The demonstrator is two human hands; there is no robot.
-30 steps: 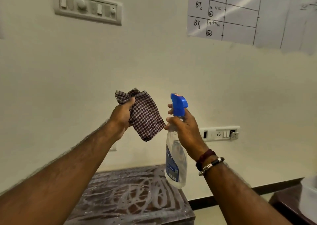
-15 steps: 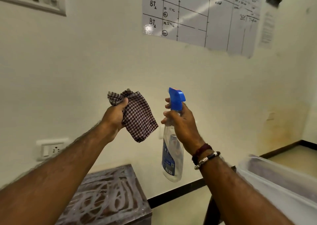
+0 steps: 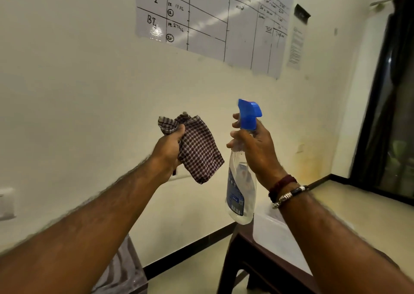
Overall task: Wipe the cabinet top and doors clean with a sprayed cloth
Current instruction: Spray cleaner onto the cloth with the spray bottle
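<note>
- Holding the checked cloth (image 3: 199, 152) up at chest height, the left hand (image 3: 169, 151) has its fingers and thumb curled tight round one bunched corner, so the rest hangs loose and open-faced toward the bottle, likely to present a broad patch for spraying.
- The right hand (image 3: 257, 150) is wrapped round the neck of the clear spray bottle (image 3: 240, 186), just under the blue trigger head (image 3: 248, 113); fingertips sit at the front of the head, and whether the trigger is being squeezed I cannot tell.
- The nozzle points left, toward the cloth, with the two held near each other but apart: this reads as the wetting step, before any wiping.
- The cabinet (image 3: 125, 271) shows only as a streaked dark top at the bottom edge, below the left forearm, well under both hands; neither hand touches it, and its doors are out of view.
- A dark low table (image 3: 257, 258) carrying a pale plastic tub (image 3: 275, 233) stands under the right arm.
- A whiteboard sheet (image 3: 212, 20) with handwritten grid hangs on the wall behind.
</note>
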